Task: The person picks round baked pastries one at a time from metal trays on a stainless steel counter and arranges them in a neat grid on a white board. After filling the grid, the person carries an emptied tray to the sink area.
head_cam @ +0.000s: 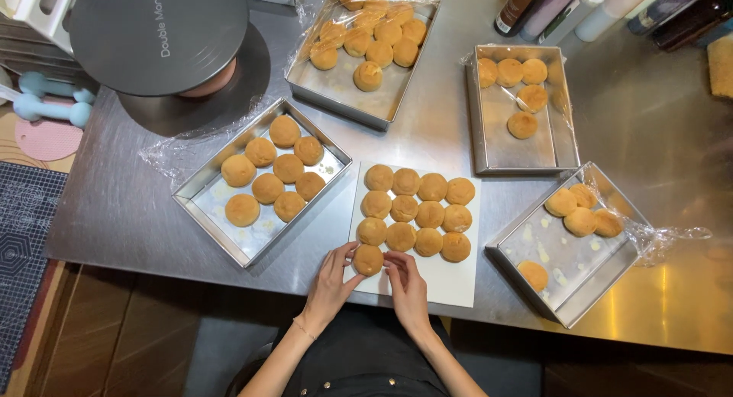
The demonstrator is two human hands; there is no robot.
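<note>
your left hand [330, 281] and right hand [407, 288] pinch one round bun [368, 259] on the white board [450, 279], grip narrow. likely light, soft, crushable; hold its sides gently.

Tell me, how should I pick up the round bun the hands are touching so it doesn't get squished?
Pinch the bun gently at its round sides, low near the white board, coming from the near edge like the left hand and right hand. Other buns crowd its far side, and its domed top probably dents easily.
</note>
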